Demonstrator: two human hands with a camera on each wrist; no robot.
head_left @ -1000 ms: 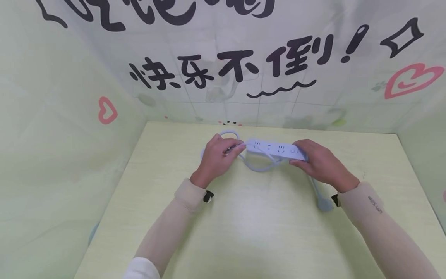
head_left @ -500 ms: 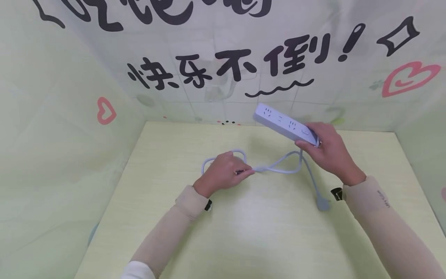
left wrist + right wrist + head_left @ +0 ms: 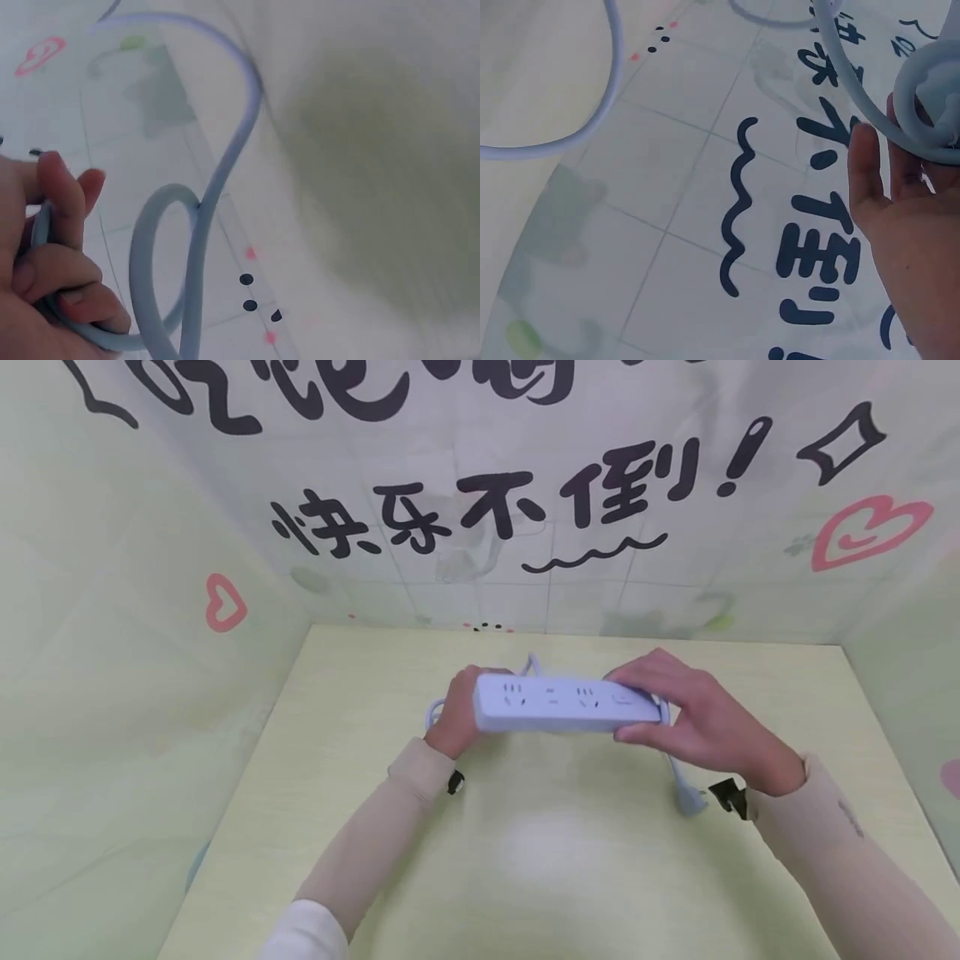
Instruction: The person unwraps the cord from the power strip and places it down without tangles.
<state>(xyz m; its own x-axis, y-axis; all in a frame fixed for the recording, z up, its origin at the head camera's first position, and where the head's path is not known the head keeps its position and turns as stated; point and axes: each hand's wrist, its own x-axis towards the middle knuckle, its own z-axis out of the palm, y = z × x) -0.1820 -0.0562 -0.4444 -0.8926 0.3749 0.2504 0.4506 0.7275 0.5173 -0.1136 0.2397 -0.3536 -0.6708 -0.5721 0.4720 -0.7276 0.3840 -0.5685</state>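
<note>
My right hand (image 3: 697,722) grips one end of a white power strip (image 3: 555,703), its sockets facing up. The strip lies nearly level across the head view and hides the fingers of my left hand (image 3: 456,717). In the left wrist view, those fingers curl round the pale cord (image 3: 232,154), which bends into loops beside the hand. A grey plug (image 3: 690,799) hangs on its length of cord below my right hand. In the right wrist view, cord passes close round the strip's end by my right fingers (image 3: 866,161).
A pale wooden tabletop (image 3: 555,860) lies beneath both hands. Behind it rises a cloth backdrop (image 3: 420,602) with black lettering and pink hearts, and similar cloth (image 3: 112,693) stands along the left side.
The right hand first raised and tilted the power strip, then brought it down and left, level, in front of the left hand. The left hand moved toward the front, then slightly back, still holding the cord.
</note>
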